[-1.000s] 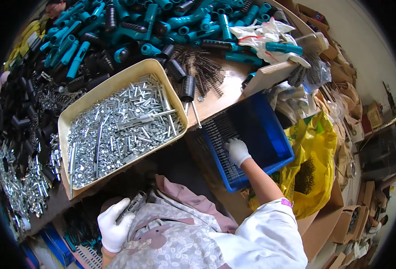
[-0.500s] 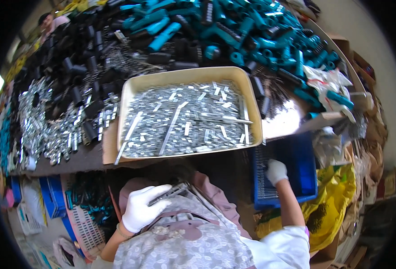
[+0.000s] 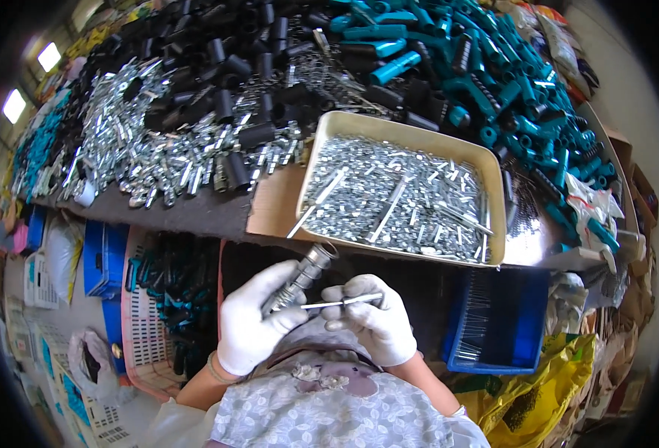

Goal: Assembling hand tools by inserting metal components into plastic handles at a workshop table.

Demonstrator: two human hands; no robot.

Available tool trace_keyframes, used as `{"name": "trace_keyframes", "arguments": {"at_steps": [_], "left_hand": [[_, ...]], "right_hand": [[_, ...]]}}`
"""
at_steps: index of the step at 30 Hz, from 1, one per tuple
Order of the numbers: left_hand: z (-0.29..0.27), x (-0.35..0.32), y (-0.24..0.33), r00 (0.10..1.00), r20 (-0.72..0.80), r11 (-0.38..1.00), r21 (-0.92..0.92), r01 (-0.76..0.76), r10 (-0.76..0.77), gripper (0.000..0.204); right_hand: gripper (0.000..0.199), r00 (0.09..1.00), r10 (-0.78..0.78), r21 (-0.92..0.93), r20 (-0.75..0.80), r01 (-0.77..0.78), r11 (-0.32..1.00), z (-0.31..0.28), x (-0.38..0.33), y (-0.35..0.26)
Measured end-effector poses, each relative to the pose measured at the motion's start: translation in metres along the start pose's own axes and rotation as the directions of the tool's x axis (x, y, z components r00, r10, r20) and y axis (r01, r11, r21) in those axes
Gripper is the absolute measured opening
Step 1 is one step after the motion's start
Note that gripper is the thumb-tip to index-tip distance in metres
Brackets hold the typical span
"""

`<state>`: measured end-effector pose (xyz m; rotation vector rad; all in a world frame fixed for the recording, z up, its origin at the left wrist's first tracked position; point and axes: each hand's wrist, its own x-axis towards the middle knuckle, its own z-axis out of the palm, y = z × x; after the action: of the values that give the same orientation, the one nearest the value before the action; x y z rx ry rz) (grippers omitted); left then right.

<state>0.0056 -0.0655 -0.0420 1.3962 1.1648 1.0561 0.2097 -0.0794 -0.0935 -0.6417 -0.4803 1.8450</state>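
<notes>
In front of my apron, my white-gloved left hand (image 3: 251,332) is closed around a dark grey ribbed cylindrical part (image 3: 303,278), tilted with its open round end up and to the right. My right hand (image 3: 385,325), gloved too, pinches a thin metal rod (image 3: 320,305). The rod lies almost level, and its left tip points at the lower part of the ribbed cylinder; whether they touch I cannot tell. A small dark piece shows by the right fingertips, partly hidden. Just beyond both hands stands a cream tray (image 3: 500,213) heaped with small shiny metal pieces and a few longer strips.
Right of my hands is a blue bin (image 3: 532,340) with thin rods inside, beside a yellow sack (image 3: 561,373). A pink basket (image 3: 147,347) holds teal-and-black parts at left. Black sleeves (image 3: 225,104), teal handles (image 3: 508,89) and loose metal pieces (image 3: 124,131) cover the table.
My right hand has left the blue bin and come to my left hand, now with a thin rod. My left hand has raised the ribbed cylinder. The whole view has swung left.
</notes>
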Motion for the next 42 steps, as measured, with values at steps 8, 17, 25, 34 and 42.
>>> {"name": "trace_keyframes", "arguments": {"at_steps": [8,17,25,34,42], "left_hand": [[-0.033,-0.002,-0.005,0.971,-0.234,0.995,0.099,-0.031,0.053,0.047],[-0.039,0.001,-0.004,0.988,-0.153,0.995,0.096,-0.005,0.02,0.039],[-0.062,0.001,-0.004,0.95,0.066,0.88,0.361,-0.308,0.306,0.042],[-0.056,0.002,-0.002,0.849,0.281,0.768,0.367,-0.525,0.447,0.039],[-0.052,-0.001,-0.012,0.872,0.301,0.875,0.183,-0.449,0.385,0.035]], "right_hand": [[0.032,0.982,0.186,-0.423,-0.027,-0.179,0.888,0.045,0.012,-0.011],[0.018,0.99,-0.14,-0.833,-0.016,0.064,0.55,0.046,0.014,-0.002],[0.011,0.871,-0.434,-0.778,-0.232,0.101,0.62,0.02,-0.01,-0.069],[0.019,0.979,-0.177,-0.947,0.098,0.146,0.285,0.054,-0.003,-0.082],[0.029,0.951,0.014,-0.94,0.31,0.304,0.156,0.06,0.006,-0.048]]}}
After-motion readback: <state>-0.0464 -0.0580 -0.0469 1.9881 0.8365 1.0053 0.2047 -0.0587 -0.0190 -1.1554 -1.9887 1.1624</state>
